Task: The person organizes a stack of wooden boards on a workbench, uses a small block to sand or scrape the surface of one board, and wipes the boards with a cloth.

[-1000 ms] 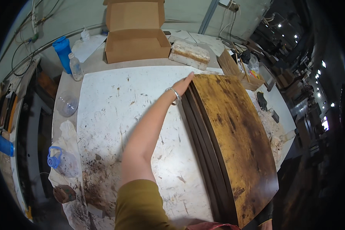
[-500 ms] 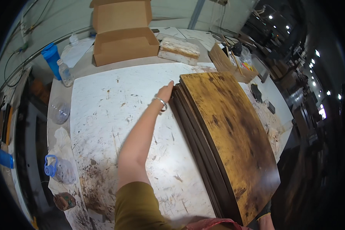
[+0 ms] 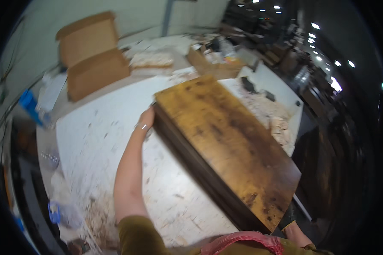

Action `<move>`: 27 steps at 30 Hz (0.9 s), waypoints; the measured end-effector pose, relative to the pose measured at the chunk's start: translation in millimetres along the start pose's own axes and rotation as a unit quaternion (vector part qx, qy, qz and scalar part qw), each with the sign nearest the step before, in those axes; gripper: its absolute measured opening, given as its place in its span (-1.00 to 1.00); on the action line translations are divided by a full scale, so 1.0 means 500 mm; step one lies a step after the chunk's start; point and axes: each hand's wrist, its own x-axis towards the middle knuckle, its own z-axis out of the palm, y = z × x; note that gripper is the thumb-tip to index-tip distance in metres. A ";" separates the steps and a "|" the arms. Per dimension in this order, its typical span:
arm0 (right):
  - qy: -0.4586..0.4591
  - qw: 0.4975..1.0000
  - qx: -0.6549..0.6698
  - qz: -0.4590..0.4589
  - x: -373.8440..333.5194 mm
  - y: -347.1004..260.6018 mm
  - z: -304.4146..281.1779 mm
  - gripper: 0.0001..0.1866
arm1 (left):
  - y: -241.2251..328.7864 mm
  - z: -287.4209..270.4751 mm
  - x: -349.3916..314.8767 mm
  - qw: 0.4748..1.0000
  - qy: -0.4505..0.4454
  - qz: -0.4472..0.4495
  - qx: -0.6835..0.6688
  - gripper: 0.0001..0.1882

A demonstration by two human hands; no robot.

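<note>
A stack of flat wooden boards (image 3: 225, 144) lies slantwise on the white worktable. The top board is yellow-brown with dark mottled patches, and dark board edges show along its left side. My left hand (image 3: 147, 118), with a silver bracelet at the wrist, closes on the far left corner of the stack. Part of its fingers is hidden behind the boards. At the near right corner is my right hand (image 3: 288, 216), in a dark glove with a yellow cuff. The stack covers much of that hand, and its fingers do not show.
An open cardboard box (image 3: 95, 72) stands at the back left, beside a whitish block (image 3: 152, 61). Behind the boards is a box of odds and ends (image 3: 215, 68). A blue bottle (image 3: 30, 106) and clear plastic containers (image 3: 70, 216) line the left edge. Dark scraps (image 3: 248, 85) lie right.
The view has turned, shifting the surroundings leftward. My left hand has closed in on the stack's corner, and the stepped board edges now look more even, though blurred. My right hand stays at the near corner.
</note>
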 end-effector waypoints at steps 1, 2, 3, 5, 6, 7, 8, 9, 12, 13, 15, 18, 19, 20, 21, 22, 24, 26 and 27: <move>0.002 0.993 0.107 0.040 0.007 0.002 -0.003 -0.68 | -0.049 0.013 0.004 0.999 0.033 0.004 -0.032 -0.47; 0.011 0.991 0.130 0.006 0.007 0.002 -0.008 -0.68 | -0.056 0.023 0.010 0.998 0.024 -0.024 -0.055 -0.45; 0.028 0.993 0.116 0.025 0.002 0.005 -0.017 -0.66 | -0.082 0.023 0.008 0.994 0.026 -0.047 -0.093 -0.44; 0.065 0.993 0.090 0.048 -0.002 0.012 -0.045 -0.62 | -0.066 0.018 0.001 0.982 0.000 -0.059 -0.181 -0.39; 0.071 0.990 0.117 0.020 -0.005 0.015 -0.058 -0.62 | -0.009 0.002 -0.013 0.958 -0.048 -0.115 -0.259 -0.36; 0.078 0.992 0.090 0.030 0.000 0.015 -0.064 -0.62 | -0.022 -0.014 -0.015 0.961 -0.040 -0.132 -0.239 -0.37; 0.091 0.993 0.062 0.047 -0.002 0.016 -0.071 -0.62 | -0.045 -0.020 -0.018 0.961 -0.029 -0.133 -0.243 -0.38; 0.096 0.992 0.064 0.042 0.012 0.018 -0.080 -0.62 | -0.047 -0.017 -0.020 0.961 0.000 -0.113 -0.251 -0.39; 0.077 0.995 0.037 0.044 0.006 -0.021 -0.032 -0.62 | -0.122 -0.070 -0.018 0.949 -0.017 -0.165 -0.270 -0.41; 0.067 0.997 0.030 0.038 0.015 -0.022 -0.044 -0.61 | -0.102 -0.080 -0.029 0.945 -0.031 -0.173 -0.275 -0.43; 0.057 0.997 0.020 0.043 0.061 -0.029 -0.069 -0.58 | -0.057 -0.101 -0.065 0.941 -0.035 -0.188 -0.280 -0.45; 0.048 0.997 0.037 0.055 0.085 -0.065 -0.044 -0.54 | -0.027 -0.142 -0.141 0.940 0.006 -0.205 -0.273 -0.46; 0.052 0.996 0.050 0.060 0.099 -0.073 -0.049 -0.54 | -0.009 -0.145 -0.165 0.940 0.014 -0.208 -0.270 -0.46; 0.064 0.995 0.024 0.075 0.116 -0.075 -0.059 -0.53 | 0.010 -0.149 -0.192 0.941 0.025 -0.209 -0.263 -0.46; 0.070 0.994 -0.006 0.089 0.137 -0.080 -0.068 -0.52 | 0.035 -0.156 -0.225 0.940 0.041 -0.214 -0.262 -0.47; 0.068 0.993 0.002 0.093 0.160 -0.084 -0.076 -0.52 | 0.055 -0.158 -0.253 0.941 0.057 -0.214 -0.257 -0.47; 0.048 0.988 -0.069 0.131 0.199 -0.091 -0.084 -0.47 | 0.096 -0.163 -0.324 0.939 0.089 -0.217 -0.252 -0.47; 0.040 0.985 -0.103 0.130 0.220 -0.109 -0.069 -0.42 | 0.132 -0.159 -0.398 0.937 0.120 -0.220 -0.242 -0.48; -0.025 0.989 -0.075 0.125 0.262 -0.099 -0.083 -0.41 | 0.153 -0.156 -0.436 0.936 0.137 -0.220 -0.240 -0.48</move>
